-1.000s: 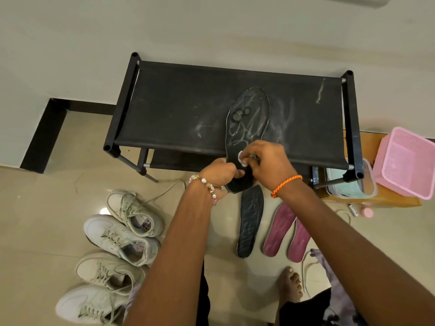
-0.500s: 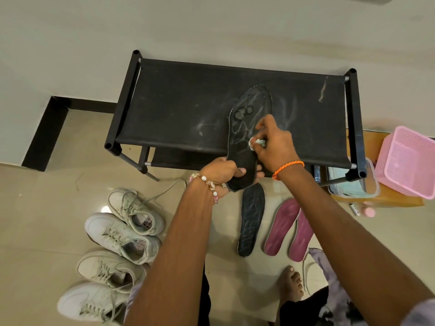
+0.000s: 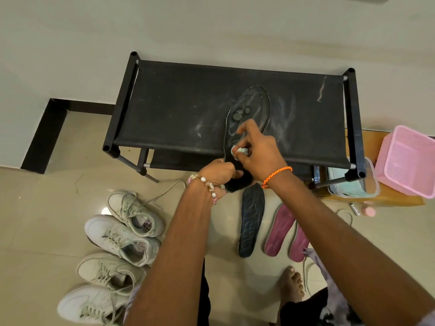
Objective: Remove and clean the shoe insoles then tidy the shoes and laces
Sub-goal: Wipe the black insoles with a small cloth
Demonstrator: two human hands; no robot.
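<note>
Right hand (image 3: 257,151) fingers (image 3: 244,128) pinch a small pale wipe (image 3: 239,151) against the black foam insole (image 3: 249,118) lying on the black fabric rack surface (image 3: 179,114); left hand (image 3: 219,171) grips its heel at 6 o'clock. Cleaning is under way; the toe end likely comes next. The wipe is mostly hidden.

Black insole (image 3: 253,107), pink basket (image 3: 409,161), white shoes (image 3: 122,238).

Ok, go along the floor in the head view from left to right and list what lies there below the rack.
Four white sneakers → black insole on the floor → two pink insoles → small pink bottle.
</note>
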